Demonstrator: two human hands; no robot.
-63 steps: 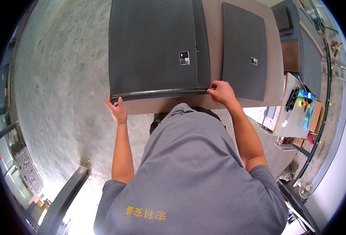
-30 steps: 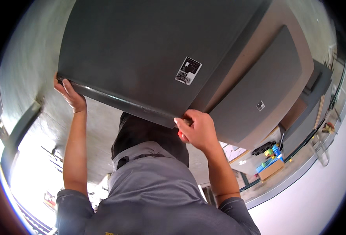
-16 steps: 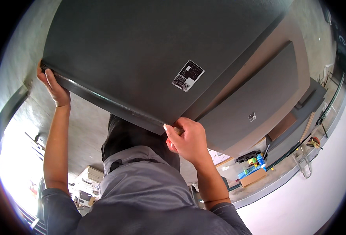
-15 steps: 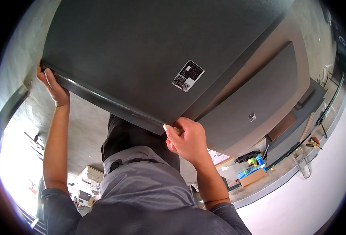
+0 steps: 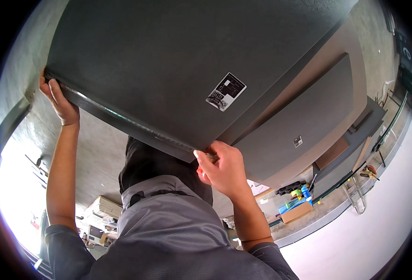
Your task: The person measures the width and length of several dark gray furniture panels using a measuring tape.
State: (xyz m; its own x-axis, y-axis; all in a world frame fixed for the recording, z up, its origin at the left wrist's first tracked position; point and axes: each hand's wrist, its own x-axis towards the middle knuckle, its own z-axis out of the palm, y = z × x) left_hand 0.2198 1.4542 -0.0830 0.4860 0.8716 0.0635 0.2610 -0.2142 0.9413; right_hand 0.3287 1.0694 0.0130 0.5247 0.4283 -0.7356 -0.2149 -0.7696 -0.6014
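A large dark grey panel (image 5: 136,51) fills the upper middle, tilted, with a black-and-white label (image 5: 226,92) on its face. My left hand (image 5: 62,105) is closed round the panel's left corner, thumb on the near side. Along the near side runs a long dark edge (image 5: 131,125) with a shiny line. My right hand (image 5: 224,169) is a closed fist against the near right corner. A small brownish patch and a bit of red show among its fingers; what it holds is mostly hidden.
At right lie a brown board (image 5: 355,51) and another grey panel (image 5: 280,126) with a small label. Beyond them are a cardboard box (image 5: 297,212) with blue and green things, and a metal-framed object (image 5: 355,200) by a white wall. Stacked pale boxes (image 5: 104,207) stand at lower left.
The panel and both hands have shifted only slightly in the view, the left hand a little leftward. Both grips stay as they were.
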